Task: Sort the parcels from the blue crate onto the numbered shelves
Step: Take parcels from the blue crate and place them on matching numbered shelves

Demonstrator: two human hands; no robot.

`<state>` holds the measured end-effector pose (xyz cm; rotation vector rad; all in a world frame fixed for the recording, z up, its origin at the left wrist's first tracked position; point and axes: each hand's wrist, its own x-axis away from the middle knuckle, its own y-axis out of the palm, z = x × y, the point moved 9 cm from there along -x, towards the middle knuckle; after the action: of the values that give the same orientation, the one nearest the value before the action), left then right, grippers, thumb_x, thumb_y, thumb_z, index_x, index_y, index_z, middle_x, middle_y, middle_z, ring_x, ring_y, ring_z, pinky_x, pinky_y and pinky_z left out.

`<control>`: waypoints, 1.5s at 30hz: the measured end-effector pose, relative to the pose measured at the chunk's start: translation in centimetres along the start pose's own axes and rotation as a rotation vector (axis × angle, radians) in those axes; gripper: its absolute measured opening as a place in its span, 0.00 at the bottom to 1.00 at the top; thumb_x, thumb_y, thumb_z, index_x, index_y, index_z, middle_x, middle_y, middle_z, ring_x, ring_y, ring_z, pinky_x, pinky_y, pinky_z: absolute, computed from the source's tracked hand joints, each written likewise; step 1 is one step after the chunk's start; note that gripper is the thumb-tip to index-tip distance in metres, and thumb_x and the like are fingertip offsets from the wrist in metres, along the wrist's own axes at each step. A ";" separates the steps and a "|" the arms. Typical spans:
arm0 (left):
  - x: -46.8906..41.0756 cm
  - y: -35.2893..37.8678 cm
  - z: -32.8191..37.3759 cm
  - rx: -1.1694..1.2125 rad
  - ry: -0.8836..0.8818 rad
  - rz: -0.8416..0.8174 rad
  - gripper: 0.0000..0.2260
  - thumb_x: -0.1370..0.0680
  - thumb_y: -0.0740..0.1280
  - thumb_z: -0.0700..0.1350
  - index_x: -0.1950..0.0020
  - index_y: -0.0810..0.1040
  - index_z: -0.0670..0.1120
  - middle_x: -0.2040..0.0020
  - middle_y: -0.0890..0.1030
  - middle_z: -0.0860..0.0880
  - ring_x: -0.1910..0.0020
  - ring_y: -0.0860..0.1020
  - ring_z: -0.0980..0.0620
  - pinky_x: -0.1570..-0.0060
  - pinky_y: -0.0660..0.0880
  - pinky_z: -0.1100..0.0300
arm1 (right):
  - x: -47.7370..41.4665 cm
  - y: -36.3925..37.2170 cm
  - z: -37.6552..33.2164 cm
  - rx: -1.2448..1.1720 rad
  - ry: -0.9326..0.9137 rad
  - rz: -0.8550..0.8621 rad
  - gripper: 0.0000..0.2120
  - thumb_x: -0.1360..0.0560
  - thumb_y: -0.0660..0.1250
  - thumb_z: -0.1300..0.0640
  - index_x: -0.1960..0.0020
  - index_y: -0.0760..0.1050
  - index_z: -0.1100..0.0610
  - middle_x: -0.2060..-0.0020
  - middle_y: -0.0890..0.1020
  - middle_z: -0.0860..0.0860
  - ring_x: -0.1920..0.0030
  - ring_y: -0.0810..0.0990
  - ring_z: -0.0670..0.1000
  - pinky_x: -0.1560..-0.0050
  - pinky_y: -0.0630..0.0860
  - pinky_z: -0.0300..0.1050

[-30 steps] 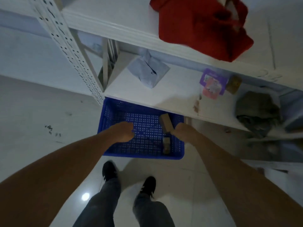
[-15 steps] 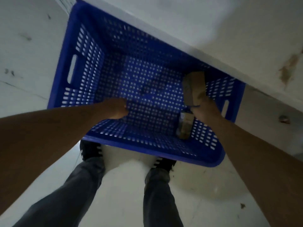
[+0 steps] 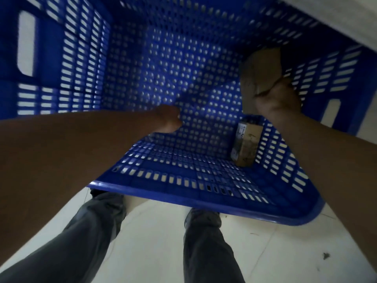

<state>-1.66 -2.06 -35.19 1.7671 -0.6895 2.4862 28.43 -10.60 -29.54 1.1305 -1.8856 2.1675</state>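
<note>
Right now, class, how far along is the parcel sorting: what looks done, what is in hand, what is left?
Mostly done, seemingly: the blue crate shows mainly bare floor. In hand: the right hand grips a brown parcel; the left hand is curled, apparently empty. Left: one small box by the crate's right wall, plus shelving the held parcel.

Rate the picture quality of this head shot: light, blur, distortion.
Head view: dim, bluish light; the wide-angle lens bows the blue crate at walls and rim; motion blur smears the slots on its left wall; the brown parcel in the right hand looks soft-edged; the label on the small box on the crate floor is unreadable.
</note>
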 end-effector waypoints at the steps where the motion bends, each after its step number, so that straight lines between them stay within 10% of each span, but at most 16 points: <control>1: 0.7 -0.1 0.3 0.037 0.007 -0.022 0.12 0.17 0.61 0.48 0.38 0.74 0.42 0.39 0.76 0.40 0.47 0.76 0.42 0.48 0.74 0.50 | 1.0 -0.6 -0.5 0.005 -0.022 0.018 0.37 0.25 0.70 0.42 0.25 0.63 0.62 0.34 0.77 0.62 0.38 0.79 0.65 0.42 0.79 0.56; 8: 8.1 -7.3 1.5 0.477 -0.094 0.175 0.09 0.17 0.61 0.49 0.47 0.74 0.43 0.52 0.76 0.45 0.54 0.76 0.47 0.50 0.73 0.54 | 12.9 -4.1 -4.2 -0.009 -0.269 0.003 0.39 0.38 0.65 0.32 0.37 0.76 0.58 0.50 0.83 0.57 0.50 0.82 0.61 0.54 0.79 0.50; 14: 20.9 -12.4 3.5 1.199 -0.153 -0.044 0.37 0.26 0.62 0.73 0.26 0.68 0.50 0.33 0.75 0.42 0.40 0.78 0.37 0.47 0.79 0.36 | 24.8 -11.3 -9.5 0.130 -0.533 0.108 0.40 0.36 0.78 0.44 0.29 0.71 0.55 0.41 0.80 0.54 0.40 0.77 0.59 0.39 0.74 0.55; 18: 27.6 -14.9 2.5 1.333 -0.099 -0.114 0.43 0.32 0.80 0.59 0.22 0.62 0.56 0.28 0.71 0.49 0.31 0.73 0.42 0.33 0.73 0.40 | 31.6 -17.2 -13.4 0.118 -0.741 0.293 0.39 0.41 0.82 0.52 0.33 0.75 0.57 0.40 0.80 0.54 0.41 0.79 0.59 0.40 0.77 0.56; 24: 38.1 -16.4 2.3 1.339 0.072 0.046 0.32 0.32 0.80 0.54 0.32 0.74 0.48 0.34 0.78 0.40 0.40 0.81 0.39 0.48 0.82 0.39 | 37.7 -24.0 -12.9 -0.382 -0.511 0.088 0.48 0.34 0.67 0.27 0.20 0.58 0.45 0.21 0.58 0.46 0.21 0.56 0.50 0.21 0.55 0.55; 29: 51.7 -19.5 4.4 1.418 0.302 0.258 0.25 0.29 0.79 0.48 0.35 0.75 0.52 0.38 0.81 0.43 0.41 0.82 0.39 0.46 0.80 0.36 | 43.4 -31.1 -8.4 -1.138 0.071 -0.366 0.57 0.34 0.73 0.28 0.16 0.51 0.50 0.18 0.58 0.50 0.22 0.64 0.58 0.28 0.71 0.60; 35: 70.9 -24.4 10.1 1.450 0.605 0.388 0.26 0.28 0.77 0.38 0.34 0.76 0.54 0.40 0.83 0.44 0.42 0.83 0.41 0.44 0.80 0.38 | 55.4 -45.6 -7.1 -1.178 -0.252 -0.471 0.23 0.28 0.78 0.47 0.36 0.81 0.56 0.46 0.88 0.51 0.45 0.86 0.54 0.44 0.84 0.50; 45: 100.3 -36.3 13.5 1.164 0.893 0.665 0.22 0.30 0.77 0.35 0.37 0.79 0.44 0.39 0.82 0.40 0.41 0.82 0.40 0.43 0.80 0.45 | 74.9 -62.5 -10.4 -1.221 -0.634 -0.357 0.38 0.34 0.81 0.42 0.29 0.71 0.50 0.37 0.82 0.48 0.39 0.83 0.51 0.36 0.78 0.53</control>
<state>-16.31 2.04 71.28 0.0525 0.4340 4.0247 -0.97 -16.27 63.83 1.6162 -2.2928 0.2248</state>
